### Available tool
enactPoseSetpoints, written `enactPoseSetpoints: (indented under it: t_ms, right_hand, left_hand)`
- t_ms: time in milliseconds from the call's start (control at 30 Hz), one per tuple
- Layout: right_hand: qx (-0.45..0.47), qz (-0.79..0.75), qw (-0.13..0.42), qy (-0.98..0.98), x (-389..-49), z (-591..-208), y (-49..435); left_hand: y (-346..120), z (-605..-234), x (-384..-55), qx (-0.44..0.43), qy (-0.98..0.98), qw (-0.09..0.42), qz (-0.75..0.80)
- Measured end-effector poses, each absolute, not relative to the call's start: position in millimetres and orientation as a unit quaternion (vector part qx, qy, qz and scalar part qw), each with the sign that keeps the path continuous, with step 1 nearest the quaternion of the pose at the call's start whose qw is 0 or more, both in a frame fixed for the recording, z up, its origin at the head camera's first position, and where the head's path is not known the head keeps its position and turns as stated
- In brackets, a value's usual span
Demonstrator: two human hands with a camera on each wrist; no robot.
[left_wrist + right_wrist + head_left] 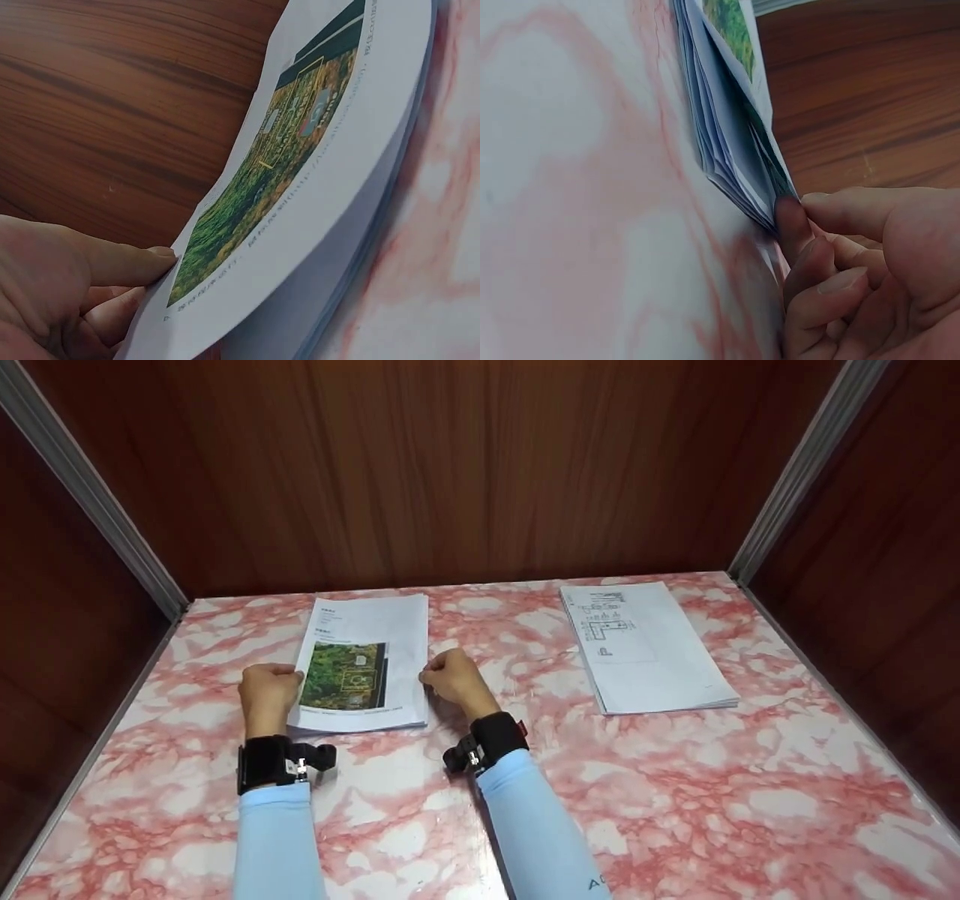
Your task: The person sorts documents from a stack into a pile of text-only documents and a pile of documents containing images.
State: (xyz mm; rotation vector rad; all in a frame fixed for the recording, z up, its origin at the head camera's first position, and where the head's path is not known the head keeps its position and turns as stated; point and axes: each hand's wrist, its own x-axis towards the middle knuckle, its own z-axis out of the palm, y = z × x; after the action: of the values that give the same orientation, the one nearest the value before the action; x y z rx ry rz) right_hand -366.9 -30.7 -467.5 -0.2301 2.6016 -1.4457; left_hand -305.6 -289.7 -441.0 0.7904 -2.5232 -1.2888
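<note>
A stack of printed paper sheets (pixel 405 660) lies on the left half of the table, its top sheet carrying a green photo with yellow marks. My left hand (pixel 268 690) pinches the left edge of the stack between thumb and fingers. In the left wrist view the sheets (pixel 330 232) bow upward near the thumb. At the opposite edge my right hand (pixel 456 679) pinches the paper with thumb and index finger. The right wrist view shows the sheets (pixel 720 120) fanned apart at that edge, with the other fingers (pixel 832 292) curled below.
A second paper stack (pixel 660 660) with a line drawing on top lies at the right of the pink-and-white marbled table (pixel 675 810). Brown wood-grain panels (pixel 465 472) with metal corner posts (pixel 810 465) enclose the back and sides.
</note>
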Motion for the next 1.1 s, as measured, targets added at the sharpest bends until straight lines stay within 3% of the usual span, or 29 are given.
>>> enactPoseSetpoints:
  t_ms: [467, 1100]
  right_hand:
    - [-0.08, -0.48, 0.082, 0.87, -365.7, -467.0, -29.6]
    - [-0.082, -0.433, 0.087, 0.893, -362.0, -453.7, -23.7]
  left_hand:
    - [-292.4, -442.4, -303.0, 0.227, -0.869, 0.113, -0.425]
    - [-293.1, -439.7, -297.1, 0.235, -0.872, 0.082, -0.423]
